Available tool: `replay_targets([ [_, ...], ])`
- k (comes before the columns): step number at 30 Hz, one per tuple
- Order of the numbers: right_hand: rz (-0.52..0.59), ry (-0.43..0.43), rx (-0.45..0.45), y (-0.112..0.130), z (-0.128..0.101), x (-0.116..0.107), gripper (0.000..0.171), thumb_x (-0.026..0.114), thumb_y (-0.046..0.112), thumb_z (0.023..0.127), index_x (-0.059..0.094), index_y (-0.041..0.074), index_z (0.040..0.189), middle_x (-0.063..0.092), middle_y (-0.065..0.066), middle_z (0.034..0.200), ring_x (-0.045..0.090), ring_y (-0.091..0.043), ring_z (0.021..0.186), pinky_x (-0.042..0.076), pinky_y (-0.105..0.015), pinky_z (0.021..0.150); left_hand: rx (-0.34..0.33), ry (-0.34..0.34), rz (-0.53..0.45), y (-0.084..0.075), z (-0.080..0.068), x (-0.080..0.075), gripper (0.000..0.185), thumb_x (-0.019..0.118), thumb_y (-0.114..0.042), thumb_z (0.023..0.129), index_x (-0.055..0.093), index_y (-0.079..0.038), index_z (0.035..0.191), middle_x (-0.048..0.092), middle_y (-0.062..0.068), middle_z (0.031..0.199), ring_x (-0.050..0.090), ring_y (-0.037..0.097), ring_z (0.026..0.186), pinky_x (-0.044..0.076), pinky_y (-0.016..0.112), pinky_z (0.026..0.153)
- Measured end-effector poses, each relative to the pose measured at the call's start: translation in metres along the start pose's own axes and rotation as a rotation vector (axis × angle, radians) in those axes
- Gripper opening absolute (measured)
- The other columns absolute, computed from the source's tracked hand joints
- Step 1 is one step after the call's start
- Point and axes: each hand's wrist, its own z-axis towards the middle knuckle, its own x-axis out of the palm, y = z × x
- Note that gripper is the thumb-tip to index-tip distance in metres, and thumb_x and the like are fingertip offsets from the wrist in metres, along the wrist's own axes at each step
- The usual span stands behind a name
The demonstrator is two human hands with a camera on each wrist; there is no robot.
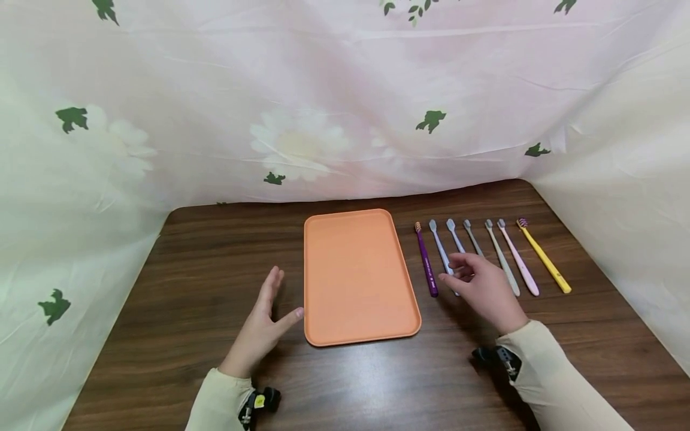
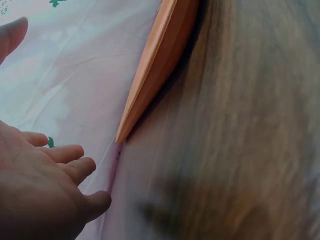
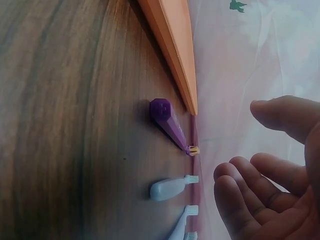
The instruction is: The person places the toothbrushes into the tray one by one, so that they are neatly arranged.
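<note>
While the left hand (image 1: 260, 326) just hovers open off the orange tray's (image 1: 356, 281) left edge, the right hand (image 1: 483, 290) floats relaxed and empty right of the tray, over the grey toothbrushes (image 1: 443, 251) beside the purple toothbrush (image 1: 426, 261).

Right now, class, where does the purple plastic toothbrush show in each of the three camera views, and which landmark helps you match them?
Head view: the purple plastic toothbrush lies just right of the flat orange plastic tray, leftmost in the toothbrush row.
Left wrist view: not in it; only the tray's edge shows.
Right wrist view: it lies mid-frame, handle end towards the camera, beside the tray's edge.
Shared landmark: the orange tray.
</note>
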Motion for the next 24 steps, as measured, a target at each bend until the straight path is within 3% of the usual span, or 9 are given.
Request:
replay_targets([
  [13,-0.023,0.064,0.035,0.003,0.011,0.006,0.050,0.078,0.026,0.090,0.063,-0.003,0.128,0.070,-0.018,0.110,0.068,-0.029,0.093,0.058,-0.048,0.078,-0.050,0.050,-0.045,0.011,0.005,0.014,0.096,0.071,-0.025,0.095,0.004,-0.012,0.162,0.016,0.011,0.167,0.005,0.028,0.154,0.006,0.060,0.121],
  [18,-0.034,0.075,0.029,0.002,0.015,0.009,0.049,0.077,0.026,0.089,0.064,-0.003,0.127,0.069,-0.018,0.111,0.067,-0.028,0.092,0.057,-0.047,0.077,-0.089,0.079,0.014,0.012,0.005,0.015,0.102,0.074,-0.031,0.092,0.002,-0.013,0.163,0.017,0.009,0.167,0.004,0.028,0.154,0.005,0.061,0.121],
  [24,-0.085,0.106,0.024,0.004,0.019,0.011,0.050,0.076,0.029,0.090,0.064,-0.002,0.127,0.072,-0.016,0.103,0.068,-0.027,0.088,0.056,-0.046,0.075,-0.069,0.117,0.127,0.014,0.005,0.015,0.103,0.076,-0.034,0.091,0.006,-0.010,0.162,0.021,0.010,0.166,0.004,0.034,0.153,-0.005,0.059,0.121],
])
